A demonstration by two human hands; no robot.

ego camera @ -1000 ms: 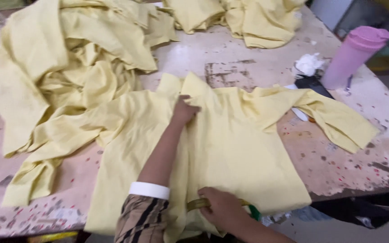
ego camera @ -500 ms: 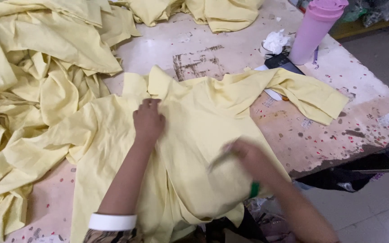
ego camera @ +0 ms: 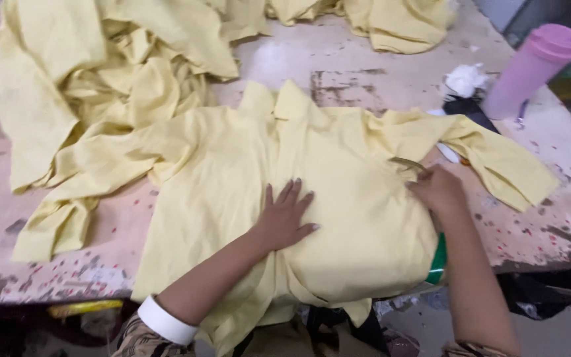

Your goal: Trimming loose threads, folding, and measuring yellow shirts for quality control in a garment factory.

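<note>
While spread fingers (ego camera: 292,198) press, shirt (ego camera: 351,198) lies beneath.

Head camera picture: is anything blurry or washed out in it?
Head view: the left hand on the yellow shirt is fairly sharp; the right hand is slightly smeared; the pink bottle is soft; pale glare on the table near the top.
</note>
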